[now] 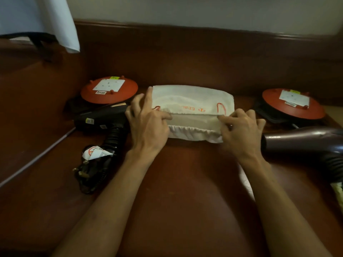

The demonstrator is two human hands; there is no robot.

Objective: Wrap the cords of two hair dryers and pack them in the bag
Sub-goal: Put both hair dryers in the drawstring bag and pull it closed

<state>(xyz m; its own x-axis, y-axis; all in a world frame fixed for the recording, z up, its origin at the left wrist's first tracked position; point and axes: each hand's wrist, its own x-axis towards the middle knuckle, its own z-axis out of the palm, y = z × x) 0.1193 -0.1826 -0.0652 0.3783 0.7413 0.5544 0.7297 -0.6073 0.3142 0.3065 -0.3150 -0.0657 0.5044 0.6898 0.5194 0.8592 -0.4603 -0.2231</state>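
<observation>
A white cloth bag [193, 101] with orange print and orange handles lies folded in the middle of the brown table. My left hand [148, 123] pinches its left edge at the fold, index finger raised. My right hand [241, 130] pinches the right edge of the same fold. A black hair dryer [101, 118] lies to the left, its ribbed cord and plug [87, 173] bunched in front of it with a white tag. A dark purple hair dryer [304, 140] lies to the right, nozzle toward my right hand.
Two red round cord reels, one at the back left [109, 89] and one at the back right [293, 103], sit by the dark wooden backboard. A white cloth [46, 19] hangs at the upper left. A step edge runs along the left of the table [185, 182].
</observation>
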